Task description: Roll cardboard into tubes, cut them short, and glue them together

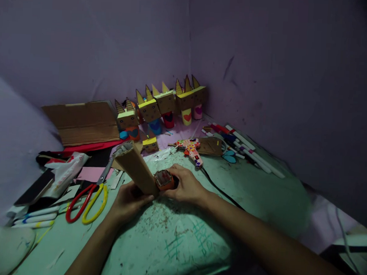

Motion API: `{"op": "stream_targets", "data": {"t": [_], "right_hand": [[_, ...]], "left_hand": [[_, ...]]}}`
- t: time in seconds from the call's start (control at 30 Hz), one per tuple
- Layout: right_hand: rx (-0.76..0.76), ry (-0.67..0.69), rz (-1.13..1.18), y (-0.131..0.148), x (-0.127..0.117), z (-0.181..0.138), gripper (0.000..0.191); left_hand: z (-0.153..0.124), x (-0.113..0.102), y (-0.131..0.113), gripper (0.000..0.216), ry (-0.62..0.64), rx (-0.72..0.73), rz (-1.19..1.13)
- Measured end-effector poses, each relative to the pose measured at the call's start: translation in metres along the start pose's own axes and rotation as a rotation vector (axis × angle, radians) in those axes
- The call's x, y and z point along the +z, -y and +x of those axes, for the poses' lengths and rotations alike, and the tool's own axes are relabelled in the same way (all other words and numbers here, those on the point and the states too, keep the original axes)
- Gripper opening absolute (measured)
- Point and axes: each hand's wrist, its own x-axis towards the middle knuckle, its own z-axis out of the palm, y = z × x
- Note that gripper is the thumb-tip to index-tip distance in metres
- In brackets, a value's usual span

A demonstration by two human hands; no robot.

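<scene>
A long brown cardboard tube (136, 168) stands tilted in my left hand (131, 202), whose fingers and thumb wrap round its lower end. Its upper opening looks greyish inside. My right hand (185, 185) grips a short orange tube (166, 185) with a rough brown rim. The two tubes are side by side, close to or touching each other; I cannot tell which. Scissors (89, 202) with one red and one yellow handle lie left of my left hand. Beyond my right hand lies a floral-patterned glue gun (191, 149) with a black cord.
Several cardboard figures (169, 104) with pointed ears line the back wall. A folded cardboard sheet (82, 122) leans at the left. Markers (250, 151) are piled at the right, and other pens (39, 219) lie left. The green-covered table (178, 235) has scraps on it.
</scene>
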Motion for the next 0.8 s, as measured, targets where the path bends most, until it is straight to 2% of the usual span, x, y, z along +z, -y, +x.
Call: {"op": "stream_targets", "data": {"t": [0.4, 0.8], "right_hand": [[0.006, -0.001, 0.003, 0.0022, 0.0002, -0.0007, 0.025], [0.038, -0.016, 0.023, 0.002, 0.0021, -0.0019, 0.026]], "left_hand": [[-0.001, 0.0012, -0.0025, 0.027, 0.013, -0.01, -0.025], [0.001, 0.0018, -0.0009, 0.021, -0.032, -0.015, -0.002]]}}
